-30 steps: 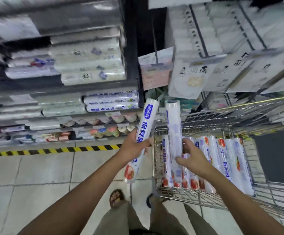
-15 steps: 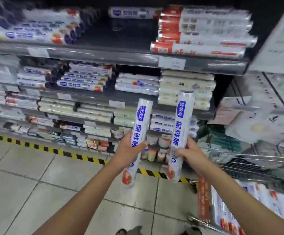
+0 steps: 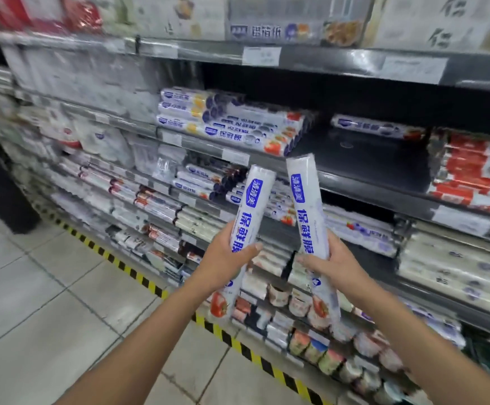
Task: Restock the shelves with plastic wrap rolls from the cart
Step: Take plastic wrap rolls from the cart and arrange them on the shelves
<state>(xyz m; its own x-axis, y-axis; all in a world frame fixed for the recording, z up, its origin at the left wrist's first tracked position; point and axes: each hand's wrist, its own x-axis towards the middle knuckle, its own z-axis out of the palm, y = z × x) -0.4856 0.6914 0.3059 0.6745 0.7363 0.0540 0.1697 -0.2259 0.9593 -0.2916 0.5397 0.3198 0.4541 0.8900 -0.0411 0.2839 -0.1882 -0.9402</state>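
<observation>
A: Which step now?

B: Carrying, by the look of it. Holding two rolls of plastic wrap up in front of the shelves [image 3: 354, 187], with neither set down yet.

A: Gripped how?

B: Clasping the left roll [image 3: 251, 211] in the left hand [image 3: 226, 266], below its middle, with the thumb across the print. Same for the right roll [image 3: 309, 206] in the right hand [image 3: 335, 266], with fingers curled round it. Both held nearly upright, tops leaning toward each other but apart, with the longer part of each standing above the fist and a red-printed end hanging below.

A: Next?

B: Probably turning each roll flat and sliding it onto the bare stretch [image 3: 363, 159] of dark shelf above and behind the tops (between the blue-labelled stack [image 3: 237, 127] on its left and the red packs [image 3: 471, 171] on its right). Calls for raising both, tipping them level like the lone roll [image 3: 375, 130] lying at the back, and letting go one at a time.

A: Anything to watch?

B: Clearing the shelf lip on the way in, and not knocking the stack
</observation>
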